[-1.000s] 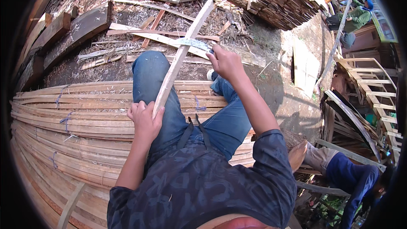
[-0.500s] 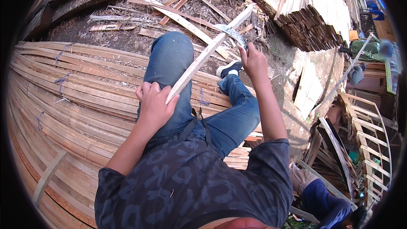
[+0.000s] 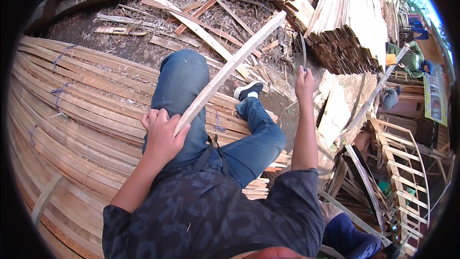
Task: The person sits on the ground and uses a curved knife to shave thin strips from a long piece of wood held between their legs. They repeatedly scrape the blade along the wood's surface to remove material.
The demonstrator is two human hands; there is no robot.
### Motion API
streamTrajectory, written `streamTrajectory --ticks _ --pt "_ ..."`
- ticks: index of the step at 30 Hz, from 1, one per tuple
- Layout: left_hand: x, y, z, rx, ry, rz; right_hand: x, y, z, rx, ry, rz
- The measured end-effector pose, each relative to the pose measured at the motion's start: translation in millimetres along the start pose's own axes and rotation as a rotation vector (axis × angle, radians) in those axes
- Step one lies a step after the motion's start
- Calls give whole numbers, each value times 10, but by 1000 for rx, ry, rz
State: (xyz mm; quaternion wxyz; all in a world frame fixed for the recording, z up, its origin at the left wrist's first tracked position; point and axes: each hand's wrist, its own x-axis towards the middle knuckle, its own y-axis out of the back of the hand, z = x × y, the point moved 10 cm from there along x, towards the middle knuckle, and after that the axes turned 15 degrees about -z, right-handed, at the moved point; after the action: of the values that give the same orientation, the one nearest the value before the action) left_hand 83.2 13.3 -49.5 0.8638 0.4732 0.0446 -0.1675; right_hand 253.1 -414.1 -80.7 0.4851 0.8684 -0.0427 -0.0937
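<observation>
My left hand (image 3: 164,133) is closed around the near end of a long pale wood stick (image 3: 229,69). The stick slants up and away to the right, passing beside my bent knee (image 3: 184,74). Out to the right, apart from the stick, my right hand (image 3: 304,86) grips a machete (image 3: 303,52). Its blade points away from me and shows as a thin dark line, nearly edge-on; the handle is mostly hidden in my fingers.
Bundled wood strips (image 3: 91,100) with purple ties lie under and left of me. Beyond are scrap sticks (image 3: 211,31), shavings and a sheath-like wooden piece (image 3: 120,30). A plank stack (image 3: 342,33) stands far right. A person in blue (image 3: 352,232) is near right; a person in green (image 3: 413,61) is farther off.
The machete has come away from the stick, moving right, and its blade has turned from broadside to edge-on. My right hand has shifted right. The stick's far end now shows unobstructed.
</observation>
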Motion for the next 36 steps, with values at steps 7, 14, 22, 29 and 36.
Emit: streamTrajectory --ticks 7,14,22,29,36 --pt "-1 12 37 -9 -25 10 -2007 -2417 -17 1299 -529 -343" --pt "-37 34 -45 9 -51 -7 -1936 -2089 32 1329 -402 -124" --pt "-75 28 -7 -17 -42 45 -1295 -619 -1758 224 423 -234" --pt "-137 66 -66 -7 -42 64 -547 -345 -1528 -355 376 -187" --pt "-133 94 -124 -24 1 69 -1233 -804 -2275 -485 662 -403"
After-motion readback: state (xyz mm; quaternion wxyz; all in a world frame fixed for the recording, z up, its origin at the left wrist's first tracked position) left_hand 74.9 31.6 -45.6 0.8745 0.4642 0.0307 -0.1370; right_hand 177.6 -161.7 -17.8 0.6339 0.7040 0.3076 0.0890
